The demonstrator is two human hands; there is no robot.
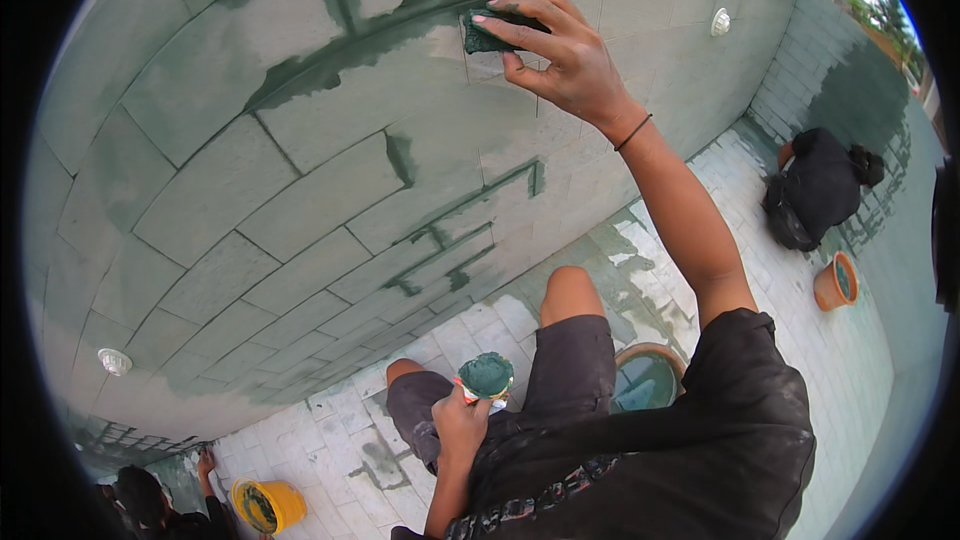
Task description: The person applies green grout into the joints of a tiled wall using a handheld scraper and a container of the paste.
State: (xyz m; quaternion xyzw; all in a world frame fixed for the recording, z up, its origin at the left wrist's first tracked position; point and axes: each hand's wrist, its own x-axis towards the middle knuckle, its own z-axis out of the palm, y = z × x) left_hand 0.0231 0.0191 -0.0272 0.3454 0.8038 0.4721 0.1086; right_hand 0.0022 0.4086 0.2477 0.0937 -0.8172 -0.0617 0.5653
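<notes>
High on the tiled wall (330,190), my right hand (560,65) grips a small dark-green pad (485,32) against a tile, beside joints and smears of dark green paste. My left hand (460,425) holds a small cup of green paste (486,378) low in front of my body, between my bent knees. The tiles around carry patchy green film and some filled joints.
Two other people, one crouched right (815,190), one lower left (145,500), are at the walls. A yellow bucket (285,505) lies lower left, an orange bucket (832,290) right. A basin of green liquid (640,380) is beside me on the tiled floor (330,480). White fittings protrude from the wall.
</notes>
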